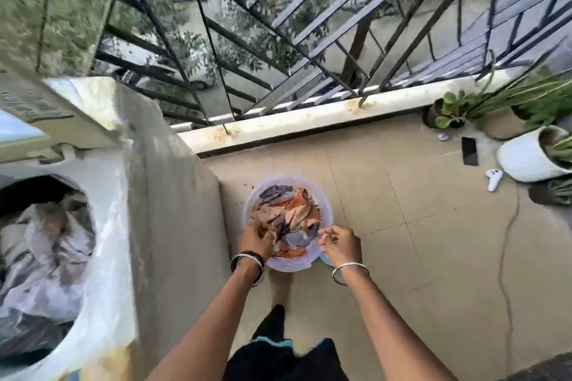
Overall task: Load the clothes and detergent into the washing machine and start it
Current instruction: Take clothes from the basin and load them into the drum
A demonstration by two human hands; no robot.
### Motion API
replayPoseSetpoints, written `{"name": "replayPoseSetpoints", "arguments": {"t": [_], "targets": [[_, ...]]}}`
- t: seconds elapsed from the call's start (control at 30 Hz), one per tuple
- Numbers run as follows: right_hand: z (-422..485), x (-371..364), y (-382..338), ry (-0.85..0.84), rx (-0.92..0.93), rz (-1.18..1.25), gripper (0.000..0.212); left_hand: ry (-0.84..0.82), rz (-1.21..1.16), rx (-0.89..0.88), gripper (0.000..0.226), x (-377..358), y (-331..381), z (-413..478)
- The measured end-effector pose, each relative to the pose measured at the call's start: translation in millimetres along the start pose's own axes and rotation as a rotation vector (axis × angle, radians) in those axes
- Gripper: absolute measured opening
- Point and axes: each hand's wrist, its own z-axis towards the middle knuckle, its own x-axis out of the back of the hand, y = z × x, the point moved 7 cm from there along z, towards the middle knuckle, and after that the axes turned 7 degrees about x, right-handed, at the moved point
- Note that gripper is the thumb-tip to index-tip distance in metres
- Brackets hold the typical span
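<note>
A pale plastic bucket (pixel 325 204) stands on the tiled floor, filled with orange, grey and peach clothes (pixel 291 213). My left hand (pixel 255 238) is sunk into the clothes at the bucket's near left side, fingers closed on fabric. My right hand (pixel 339 241) is at the near right rim, pinching a bit of cloth between its fingertips. At the left, the white top-load washing machine (pixel 105 226) has its drum open, with grey and white laundry (pixel 46 257) inside. No detergent is in view.
A metal railing (pixel 278 40) and low ledge (pixel 309 120) close off the balcony ahead. Potted plants (pixel 526 139), a dark phone (pixel 469 151) and a white plug (pixel 493 179) with a trailing cable lie at the right. My foot (pixel 280 284) is just behind the bucket.
</note>
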Motion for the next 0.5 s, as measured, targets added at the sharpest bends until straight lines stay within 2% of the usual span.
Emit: {"name": "replayPoseSetpoints", "arguments": {"t": [0.1, 0.2, 0.3, 0.37, 0.5], "targets": [[41, -15, 2, -0.05, 0.005, -0.129, 0.024, 0.037, 0.03, 0.005, 0.018, -12, 3, 44], [78, -35, 4, -0.096, 0.03, -0.253, 0.027, 0.067, 0.083, 0.032, 0.013, -26, -3, 87], [128, -73, 26, -0.176, 0.106, -0.338, 0.048, 0.072, 0.112, 0.043, 0.014, -45, -14, 132], [159, -101, 44, -0.264, 0.153, -0.495, 0.068, 0.071, 0.127, 0.045, 0.014, -58, -27, 160], [211, -151, 80, -0.399, 0.249, -0.734, 0.089, 0.085, 0.15, 0.053, 0.014, -88, -58, 211]]}}
